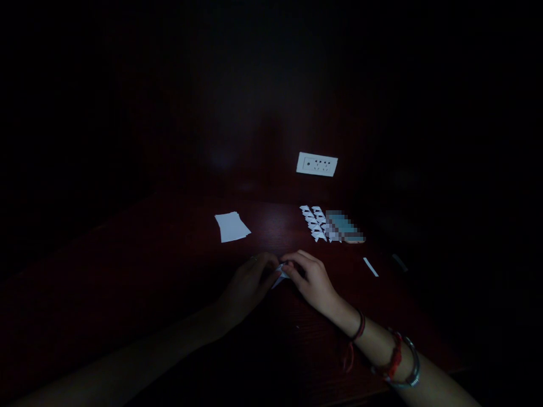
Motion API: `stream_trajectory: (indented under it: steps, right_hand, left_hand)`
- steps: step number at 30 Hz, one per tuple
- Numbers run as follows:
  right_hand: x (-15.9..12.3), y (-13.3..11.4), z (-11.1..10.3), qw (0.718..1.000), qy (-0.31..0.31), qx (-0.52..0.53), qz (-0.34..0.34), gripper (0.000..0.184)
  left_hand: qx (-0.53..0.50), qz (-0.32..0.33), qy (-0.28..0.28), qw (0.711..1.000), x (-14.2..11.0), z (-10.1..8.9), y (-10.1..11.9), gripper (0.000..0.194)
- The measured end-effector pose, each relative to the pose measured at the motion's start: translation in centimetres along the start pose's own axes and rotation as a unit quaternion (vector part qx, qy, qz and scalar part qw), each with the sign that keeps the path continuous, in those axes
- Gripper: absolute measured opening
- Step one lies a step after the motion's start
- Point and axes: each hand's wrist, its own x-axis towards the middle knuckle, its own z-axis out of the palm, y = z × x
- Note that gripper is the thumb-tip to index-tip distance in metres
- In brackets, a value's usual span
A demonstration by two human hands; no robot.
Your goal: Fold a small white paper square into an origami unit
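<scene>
Between my hands, low over the dark red table, is a small piece of folded white paper. My left hand pinches its left side, thumb and fingers closed on it. From the right, my right hand grips the same paper with thumb and forefinger. The fingers cover part of the paper, so its full shape is hidden. Beyond my left hand lies a stack of white paper sheets. Several small folded paper pieces stand in rows beyond my right hand.
A phone, its screen blurred out, lies right of the folded pieces. Nearer the right edge is a thin white paper strip, with a dimmer strip beyond it. A white socket plate is on the back wall. The surroundings are very dark.
</scene>
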Motion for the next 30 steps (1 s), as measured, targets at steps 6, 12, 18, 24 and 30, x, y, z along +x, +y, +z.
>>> stream_trajectory:
  steps: [6, 12, 18, 24, 30]
  right_hand:
    - [-0.1, -0.3, -0.2, 1.000, -0.003, -0.016, -0.015, 0.014]
    - [0.1, -0.4, -0.1, 0.997, 0.000, -0.076, -0.003, 0.015]
    - [0.4, 0.8, -0.1, 0.998, 0.033, -0.041, 0.028, 0.013]
    - [0.2, 1.3, 0.0, 0.998, 0.029, 0.003, 0.059, 0.013]
    - [-0.1, 1.3, 0.2, 0.999, 0.013, 0.002, 0.034, 0.014]
  left_hand:
    - [-0.015, -0.013, 0.007, 1.000, 0.0, -0.3, 0.2, 0.005]
    - [-0.060, -0.036, -0.016, 0.997, 0.2, -0.3, 0.3, 0.004]
    - [-0.146, -0.048, -0.050, 0.987, 0.1, -0.2, -0.7, 0.032]
    - [-0.162, -0.059, -0.086, 0.981, 0.2, -0.1, -1.3, 0.047]
    - [-0.119, -0.091, -0.109, 0.983, 0.2, 0.1, -1.6, 0.040]
